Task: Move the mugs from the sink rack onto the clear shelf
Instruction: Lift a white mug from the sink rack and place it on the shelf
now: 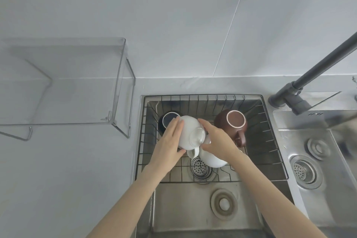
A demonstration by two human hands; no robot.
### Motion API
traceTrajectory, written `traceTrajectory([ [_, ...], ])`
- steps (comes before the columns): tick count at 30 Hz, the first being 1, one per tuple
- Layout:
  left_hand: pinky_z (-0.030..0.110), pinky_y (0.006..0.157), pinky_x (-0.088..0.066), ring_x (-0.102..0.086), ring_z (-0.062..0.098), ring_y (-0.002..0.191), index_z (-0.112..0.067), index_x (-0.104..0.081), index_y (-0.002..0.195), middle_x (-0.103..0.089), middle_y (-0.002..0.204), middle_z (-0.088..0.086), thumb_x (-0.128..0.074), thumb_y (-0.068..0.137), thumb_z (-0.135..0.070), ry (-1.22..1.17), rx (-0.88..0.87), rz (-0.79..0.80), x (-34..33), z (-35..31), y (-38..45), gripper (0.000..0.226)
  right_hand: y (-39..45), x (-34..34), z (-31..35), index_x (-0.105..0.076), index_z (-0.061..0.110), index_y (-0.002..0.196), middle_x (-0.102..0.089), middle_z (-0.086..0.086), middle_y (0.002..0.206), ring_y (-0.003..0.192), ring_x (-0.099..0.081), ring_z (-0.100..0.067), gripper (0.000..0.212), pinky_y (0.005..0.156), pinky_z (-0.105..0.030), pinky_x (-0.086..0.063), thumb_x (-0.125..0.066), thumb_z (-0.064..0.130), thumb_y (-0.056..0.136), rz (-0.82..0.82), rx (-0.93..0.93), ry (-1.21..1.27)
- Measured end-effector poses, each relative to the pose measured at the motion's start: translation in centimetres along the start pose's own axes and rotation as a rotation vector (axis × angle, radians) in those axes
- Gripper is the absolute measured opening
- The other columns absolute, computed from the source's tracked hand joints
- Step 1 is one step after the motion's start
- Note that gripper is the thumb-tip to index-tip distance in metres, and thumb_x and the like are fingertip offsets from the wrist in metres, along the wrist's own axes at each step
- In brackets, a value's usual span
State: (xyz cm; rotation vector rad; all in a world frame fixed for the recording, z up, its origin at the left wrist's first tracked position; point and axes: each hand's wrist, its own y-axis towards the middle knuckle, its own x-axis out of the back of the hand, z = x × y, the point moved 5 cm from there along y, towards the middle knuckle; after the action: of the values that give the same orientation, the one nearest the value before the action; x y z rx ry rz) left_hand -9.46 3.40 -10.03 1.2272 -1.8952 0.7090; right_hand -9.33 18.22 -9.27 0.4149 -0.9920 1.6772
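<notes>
We see both hands cupping a white mug [188,132] held upside down over the wire sink rack [270,133]. The left hand [170,145] presses its 9 o'clock side and the right hand [216,140] its 3 o'clock side, fingers together, flat against it. A brown mug [230,124] stands at 3 o'clock; the clear shelf [119,75] lies toward 10 o'clock.

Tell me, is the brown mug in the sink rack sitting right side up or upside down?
Upside down. The brown mug shows its flat base ring facing up, its mouth down on the wire rack.
</notes>
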Motion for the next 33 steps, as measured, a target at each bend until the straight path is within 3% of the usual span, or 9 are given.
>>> traceTrajectory([
  [4,0.032,0.092,-0.048,-0.026,0.017,0.14,-0.014,-0.02,0.142,-0.021,0.154,0.004,-0.072,0.073,-0.024,-0.01,-0.016,-0.019,-0.4,0.2,0.2,0.087,0.1,0.0,0.2,-0.039,0.025,0.125,-0.065,-0.008,0.107,0.092,-0.059,-0.031,0.056,0.08,-0.042,-0.05,-0.058,0.014,0.073,-0.04,0.002,0.052],
  [7,0.034,0.08,-0.055,-0.043,0.025,0.131,-0.008,-0.033,0.137,-0.037,0.146,0.012,-0.08,0.061,-0.023,0.018,-0.055,-0.035,-0.5,0.4,0.2,0.09,0.2,0.1,-0.1,-0.041,0.025,0.127,-0.067,-0.007,0.106,0.093,-0.06,-0.028,0.061,0.077,-0.035,-0.048,-0.062,0.013,0.071,-0.069,0.007,0.067],
  [11,0.033,0.069,-0.058,-0.056,0.028,0.118,-0.005,-0.042,0.13,-0.052,0.135,0.016,-0.086,0.048,-0.027,0.057,-0.058,-0.049,-0.1,0.3,0.1,0.096,0.3,0.2,0.0,-0.041,0.025,0.129,-0.069,-0.009,0.106,0.092,-0.062,-0.03,0.065,0.078,-0.037,-0.051,-0.066,0.017,0.069,-0.082,0.029,0.034],
  [16,0.033,0.066,-0.058,-0.057,0.027,0.117,-0.009,-0.038,0.129,-0.054,0.133,0.015,-0.087,0.046,-0.029,0.031,-0.069,-0.115,1.4,-0.4,0.0,0.098,-0.4,1.7,0.5,-0.041,0.021,0.131,-0.064,-0.003,0.119,0.102,-0.061,-0.027,0.072,0.085,-0.041,-0.05,-0.075,0.019,0.067,-0.094,0.108,0.028],
  [23,0.034,0.074,-0.056,-0.061,0.027,0.111,-0.002,-0.048,0.124,-0.058,0.128,0.016,-0.087,0.041,-0.034,0.047,-0.079,-0.263,7.7,-3.1,0.1,0.098,-1.9,7.4,5.3,-0.046,0.028,0.129,-0.064,0.012,0.115,0.103,-0.057,-0.007,0.078,0.081,-0.015,-0.039,-0.082,0.026,0.06,-0.141,0.263,0.008],
  [27,0.041,0.092,-0.049,-0.053,0.028,0.121,-0.005,-0.042,0.131,-0.049,0.138,0.012,-0.083,0.051,-0.037,-0.011,-0.044,-0.397,13.6,-4.4,-0.9,0.096,-2.9,11.1,10.4,-0.05,0.033,0.124,-0.055,0.025,0.113,0.108,-0.05,0.004,0.077,0.084,0.004,-0.03,-0.085,0.024,0.056,-0.142,0.361,0.07],
  [30,0.037,0.091,-0.048,-0.055,0.025,0.119,-0.01,-0.039,0.134,-0.047,0.141,0.005,-0.077,0.053,-0.046,-0.055,0.007,-0.445,18.7,-4.9,-2.0,0.096,-3.1,12.6,14.9,-0.052,0.036,0.122,-0.058,0.024,0.115,0.109,-0.05,0.005,0.073,0.09,-0.004,-0.032,-0.084,0.025,0.057,-0.129,0.432,0.11],
  [33,0.028,0.082,-0.042,-0.057,0.024,0.11,-0.014,-0.038,0.132,-0.054,0.133,-0.001,-0.081,0.054,-0.039,-0.056,0.047,-0.467,23.6,-3.9,-2.9,0.093,-2.5,12.7,19.9,-0.052,0.033,0.122,-0.059,0.019,0.121,0.117,-0.05,0.004,0.072,0.101,-0.018,-0.035,-0.084,0.02,0.059,-0.051,0.518,0.221],
])
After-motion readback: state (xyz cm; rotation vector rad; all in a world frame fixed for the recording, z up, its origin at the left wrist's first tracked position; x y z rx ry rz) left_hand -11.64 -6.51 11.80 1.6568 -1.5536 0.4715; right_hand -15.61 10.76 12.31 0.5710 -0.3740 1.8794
